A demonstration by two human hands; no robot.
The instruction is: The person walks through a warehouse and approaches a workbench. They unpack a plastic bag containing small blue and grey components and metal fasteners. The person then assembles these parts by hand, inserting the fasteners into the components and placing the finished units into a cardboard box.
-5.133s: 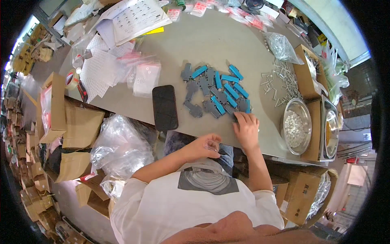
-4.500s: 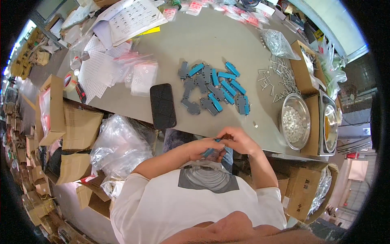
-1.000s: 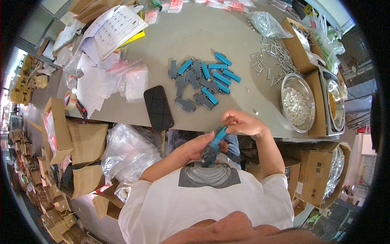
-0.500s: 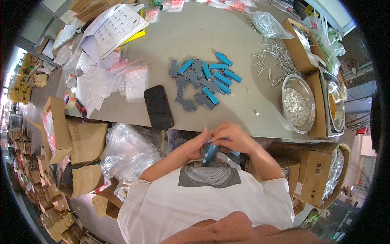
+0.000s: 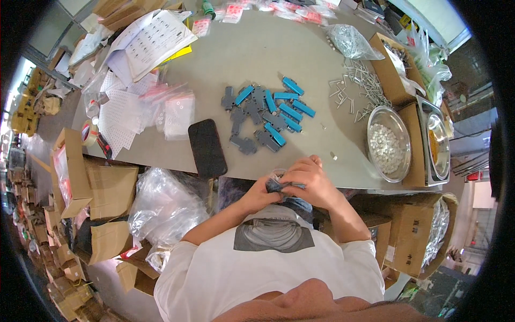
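Note:
Close to my body, at the table's near edge, my left hand (image 5: 259, 195) is closed round a small clear plastic bag (image 5: 275, 184). Something dark grey shows through its film; my fingers cover most of it. My right hand (image 5: 312, 181) meets the left from the other side, its fingers bent and pinching at the bag. Beyond my hands lies a loose group of grey parts (image 5: 245, 144) and blue-edged parts (image 5: 290, 112), flat hinge-like pieces. A black phone (image 5: 207, 148) rests left of my hands.
At the right stand a metal bowl of small white pieces (image 5: 388, 146), scattered metal pins (image 5: 365, 80) and a cardboard box (image 5: 387, 67). Zip bags (image 5: 179, 115) and paper sheets (image 5: 155, 45) lie at the left. Open cartons (image 5: 416, 231) flank me below the table.
My hands have turned the bag; the blue that showed in it is now out of sight and dark grey shows instead. The view has shifted slightly.

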